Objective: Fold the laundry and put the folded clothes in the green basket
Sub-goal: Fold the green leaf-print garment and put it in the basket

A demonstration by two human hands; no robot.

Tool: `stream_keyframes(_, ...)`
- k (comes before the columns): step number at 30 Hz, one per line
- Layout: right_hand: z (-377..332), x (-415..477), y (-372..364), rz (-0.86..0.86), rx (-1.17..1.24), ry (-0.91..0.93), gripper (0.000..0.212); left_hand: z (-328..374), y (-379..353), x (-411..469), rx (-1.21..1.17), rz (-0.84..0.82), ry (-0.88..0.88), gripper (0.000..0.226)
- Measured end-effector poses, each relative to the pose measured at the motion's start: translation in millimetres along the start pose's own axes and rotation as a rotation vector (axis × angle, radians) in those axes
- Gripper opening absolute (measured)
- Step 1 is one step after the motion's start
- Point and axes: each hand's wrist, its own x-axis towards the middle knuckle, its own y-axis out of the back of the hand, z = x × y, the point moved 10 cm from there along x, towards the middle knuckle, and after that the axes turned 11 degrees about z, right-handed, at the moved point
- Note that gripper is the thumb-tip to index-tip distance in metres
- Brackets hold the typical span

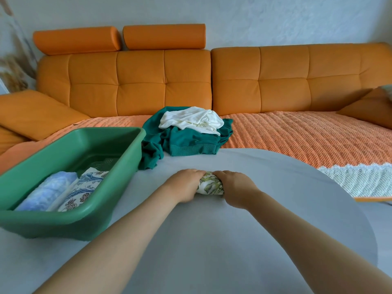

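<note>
A small rolled cloth with a green leaf print (210,184) lies on the grey table (212,240). My left hand (184,184) grips its left end and my right hand (235,188) grips its right end, fingers curled over the roll. The green basket (118,187) stands at the left and holds a rolled light blue cloth (47,190) beside a rolled blue floral cloth (82,189). Behind the roll, a crumpled teal sweater (186,141) lies at the table's far edge with a crumpled white garment (191,119) on top.
An orange sofa (165,81) with an orange woven cover (297,136) runs along the back. A white lace-edged cloth (360,179) lies to the right of the table. The table's rounded edge curves down the right side.
</note>
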Motion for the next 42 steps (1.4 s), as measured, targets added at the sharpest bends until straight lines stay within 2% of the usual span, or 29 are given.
stream_keyframes(3,-2,2,14,0.118,0.021,-0.013,0.045,5,27,2,0.124,0.005,-0.055,0.037)
stream_keyframes(6,-24,15,54,0.314,0.061,0.018,0.046,0,86,1,0.194,0.114,-0.101,0.029)
stream_keyframes(10,-89,45,107,0.502,0.031,0.146,0.043,-49,160,-18,0.187,0.247,-0.097,0.044)
stream_keyframes(14,-175,78,124,0.513,-0.122,0.277,0.043,-121,203,-61,0.131,0.322,-0.029,0.060)
stream_keyframes(17,-236,106,111,0.422,-0.224,0.364,0.042,-181,213,-91,0.130,0.343,0.070,0.067)
stream_keyframes(21,-296,145,82,0.328,-0.269,0.450,0.051,-249,204,-108,0.184,0.337,0.141,0.068)
stream_keyframes(25,-324,184,47,0.212,-0.368,0.444,0.073,-290,186,-99,0.235,0.328,0.139,0.076)
stream_keyframes(28,-330,207,26,0.170,-0.441,0.455,0.073,-310,170,-80,0.266,0.291,0.100,0.076)
stream_keyframes(30,-331,221,8,0.137,-0.468,0.485,0.071,-320,154,-66,0.319,0.242,0.057,0.069)
stream_keyframes(32,-332,232,-11,0.083,-0.459,0.506,0.069,-332,138,-57,0.338,0.175,0.056,0.052)
stream_keyframes(36,-338,242,-57,-0.095,-0.455,0.579,0.065,-349,102,-54,0.397,0.028,0.060,0.034)
stream_keyframes(38,-336,240,-76,-0.215,-0.465,0.594,0.075,-361,76,-57,0.401,-0.079,0.083,0.047)
stream_keyframes(40,-327,238,-87,-0.348,-0.482,0.573,0.092,-367,57,-64,0.273,-0.218,0.120,0.076)
stream_keyframes(42,-319,232,-88,-0.476,-0.411,0.497,0.084,-367,51,-72,0.085,-0.337,0.169,0.090)
